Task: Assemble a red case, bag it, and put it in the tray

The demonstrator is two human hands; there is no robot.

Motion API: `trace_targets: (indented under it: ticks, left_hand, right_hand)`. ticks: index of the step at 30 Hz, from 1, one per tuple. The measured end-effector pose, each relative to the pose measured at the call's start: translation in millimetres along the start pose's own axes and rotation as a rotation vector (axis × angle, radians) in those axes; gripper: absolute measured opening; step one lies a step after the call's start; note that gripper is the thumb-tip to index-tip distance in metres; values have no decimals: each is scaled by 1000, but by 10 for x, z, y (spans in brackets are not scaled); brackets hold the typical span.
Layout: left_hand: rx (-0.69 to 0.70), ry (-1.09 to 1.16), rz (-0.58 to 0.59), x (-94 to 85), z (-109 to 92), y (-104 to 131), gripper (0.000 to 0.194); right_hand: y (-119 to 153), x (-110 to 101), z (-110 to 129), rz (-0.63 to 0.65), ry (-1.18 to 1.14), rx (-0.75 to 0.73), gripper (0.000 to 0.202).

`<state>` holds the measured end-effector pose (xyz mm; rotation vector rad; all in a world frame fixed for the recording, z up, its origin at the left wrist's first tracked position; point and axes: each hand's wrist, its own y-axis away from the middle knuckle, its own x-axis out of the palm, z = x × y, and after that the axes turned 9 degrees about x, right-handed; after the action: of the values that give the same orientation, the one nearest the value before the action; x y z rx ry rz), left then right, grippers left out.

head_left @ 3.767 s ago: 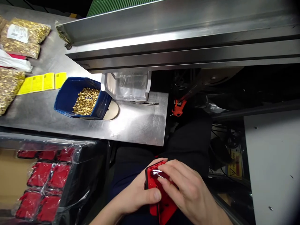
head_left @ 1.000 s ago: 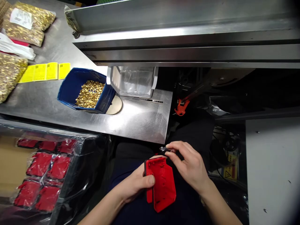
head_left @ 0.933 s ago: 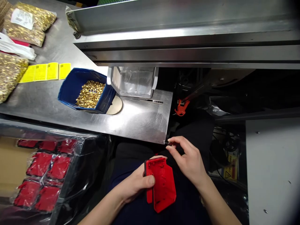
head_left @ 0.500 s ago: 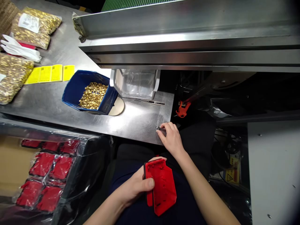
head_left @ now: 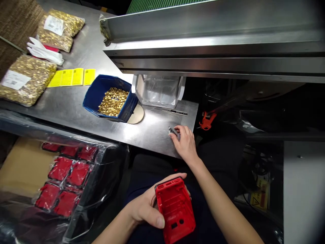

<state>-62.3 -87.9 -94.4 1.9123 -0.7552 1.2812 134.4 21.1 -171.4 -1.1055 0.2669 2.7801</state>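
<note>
"Red moulded-plastic housing (head_left: pixel 176 206): where is it placed?"

"Nearest of all, in the bare left hand (head_left: pixel 149 203), which curls round its side with the thumb over the rim. Its hollow face shows one square hole and one round hole; slots line the far end."

"And the bare right hand (head_left: pixel 186 142)?"

"Over the front corner of the scuffed steel table (head_left: pixel 157 127), thumb and fingers closed on a small grey metal tool (head_left: pixel 175 133). Whether the tool touches the sheet cannot be told."

"What room surrounds it?"

"Smooth steel extends leftward; straight table edges pass just beside the hand. Just beyond lies a slim, dark-and-silver rod-like tool (head_left: pixel 175 110)."

"Farther off?"

"A deep blue bin (head_left: pixel 93 86) of glinting gold-coloured metal pieces (head_left: pixel 114 101), then a long grooved metal beam (head_left: pixel 203 64)."
</note>
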Motion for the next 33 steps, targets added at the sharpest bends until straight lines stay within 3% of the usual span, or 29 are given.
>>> trace_targets:
  ticks: [3,7,10,13,15,17,20,23,26,28,31,33]
  left_hand:
    - [9,23,-20,-25,3,16,108]
    - [8,11,-105,-63,-2,16,110]
    - [41,45,-265,-102,-9,-15,96]
    - [93,123,-380,-146,-10,-60,73]
    - [108,154,-391,-162,-10,-83,65]
    - [112,154,-394,-163,-10,-93,62]
    - [98,121,-414,-145,-25,-88,66]
    - [87,22,-413,-112,-89,-96,73]
    - [162,-219,-380,-58,-217,-136,79]
    - [218,-374,-347,-11,-312,-164,81]
    - [186,-390,-217,58,-383,-180,83]
    - [153,-338,-150,82,-351,-176,86]
  right_hand:
    - [83,-179,-40,-14,-95,53,23]
    - [345,-607,-66,27,-177,118,16]
    - [627,-942,8,159,-267,135,14]
    - [897,-1152,188,387,-326,-33,14]
    - [1029,-1188,340,526,-279,-194,17]
    - [1113,-1160,483,582,-173,-318,22]
    - [1160,-1092,625,560,-59,-426,21]
    - [1153,-1092,665,530,-93,-446,16]
    - [1123,-1144,652,516,-293,-300,8]
    - [1088,-1158,647,553,-472,-79,24]
    - [1002,-1092,673,712,-703,302,45]
    - [931,-1000,708,822,-798,431,46]
